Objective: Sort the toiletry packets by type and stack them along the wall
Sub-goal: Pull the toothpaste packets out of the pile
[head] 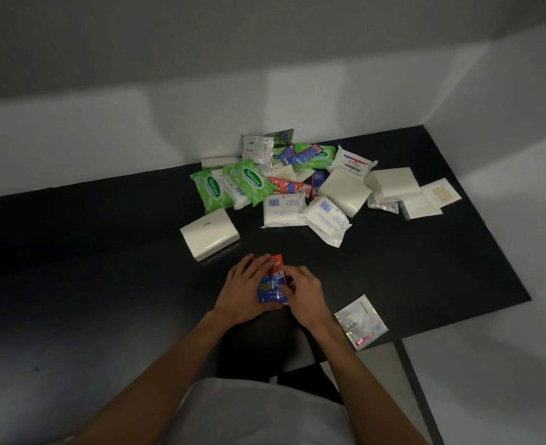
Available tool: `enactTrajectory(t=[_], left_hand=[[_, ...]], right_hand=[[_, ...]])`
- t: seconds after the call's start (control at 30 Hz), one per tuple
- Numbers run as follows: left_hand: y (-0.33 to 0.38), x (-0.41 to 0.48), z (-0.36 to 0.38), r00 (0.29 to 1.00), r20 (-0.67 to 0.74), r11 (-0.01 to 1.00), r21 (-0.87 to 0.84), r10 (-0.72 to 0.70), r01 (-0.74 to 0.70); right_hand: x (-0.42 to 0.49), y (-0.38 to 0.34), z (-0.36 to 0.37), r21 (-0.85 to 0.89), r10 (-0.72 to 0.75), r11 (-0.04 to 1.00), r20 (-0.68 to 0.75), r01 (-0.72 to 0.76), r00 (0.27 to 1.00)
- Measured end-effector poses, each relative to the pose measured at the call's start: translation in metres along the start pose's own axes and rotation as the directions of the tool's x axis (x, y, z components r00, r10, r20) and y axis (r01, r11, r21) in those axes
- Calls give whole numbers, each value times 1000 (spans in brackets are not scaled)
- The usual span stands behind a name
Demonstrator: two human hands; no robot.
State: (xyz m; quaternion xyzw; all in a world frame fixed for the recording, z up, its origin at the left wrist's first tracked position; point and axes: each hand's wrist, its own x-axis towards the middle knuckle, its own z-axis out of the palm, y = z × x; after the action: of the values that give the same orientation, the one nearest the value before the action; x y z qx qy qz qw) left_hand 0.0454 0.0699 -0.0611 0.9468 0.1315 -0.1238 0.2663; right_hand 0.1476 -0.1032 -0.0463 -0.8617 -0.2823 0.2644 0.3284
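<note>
At the near edge of a black table (104,252), a seated person holds a small bundle of red-and-blue packets (272,284) between both hands. The left hand (242,289) curls round the bundle's left side, and the right hand (307,292) pinches it from the right with bent fingers. Just to the right, a silvery Dove sachet (360,321) lies flat near the table's edge. Farther in, a white tissue pack (210,233) sits alone to the left. Beyond it lies the unsorted heap (297,187): two white wipe packs (284,210) with blue barcodes, green Sanicare packs (252,181), more red-and-blue packets, plain white blocks (393,183) and flat clear sachets (438,194) at the right. At the back, a second Dove sachet (257,149) stands against the white wall (201,107).
</note>
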Motion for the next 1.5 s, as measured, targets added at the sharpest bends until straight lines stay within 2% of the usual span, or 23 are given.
enactTrajectory(t=[0.2,0.4,0.53,0.67,0.83,0.93,1.03,1.2,1.33,1.5], left_hand=[[1,1,0,1000,15,1000,15,-12,12],[4,2,-8,999,16,999,-34,-28,28],[14,9,-32,1000,-27,996,-83,-14,12],[22,35,-57,980,-190,990,-136,-54,28],[31,79,-86,900,-436,999,27,30,-20],[26,101,-97,875,-485,997,70,-4,44],[11,113,-93,871,-489,992,89,-34,89],[-3,118,-89,930,-356,990,76,-87,121],[-5,117,-90,940,-327,988,82,-99,133],[-6,116,-91,945,-313,989,79,-95,126]], right_hand=[[-1,-3,1,-72,-19,997,31,21,999],[2,-3,-3,-63,-6,998,21,7,1000],[11,-5,-20,-82,-16,997,-43,13,999],[48,-11,-58,-113,4,993,-167,-23,986],[121,-21,-102,-250,-86,968,-293,11,952],[164,-21,-112,-342,-118,939,-291,12,950],[198,-23,-112,-406,-105,914,-240,-2,965],[227,-27,-106,-581,-43,814,-109,-28,993],[232,-25,-99,-632,-20,772,-125,-65,992],[231,-24,-102,-594,-64,802,-175,-54,983]])
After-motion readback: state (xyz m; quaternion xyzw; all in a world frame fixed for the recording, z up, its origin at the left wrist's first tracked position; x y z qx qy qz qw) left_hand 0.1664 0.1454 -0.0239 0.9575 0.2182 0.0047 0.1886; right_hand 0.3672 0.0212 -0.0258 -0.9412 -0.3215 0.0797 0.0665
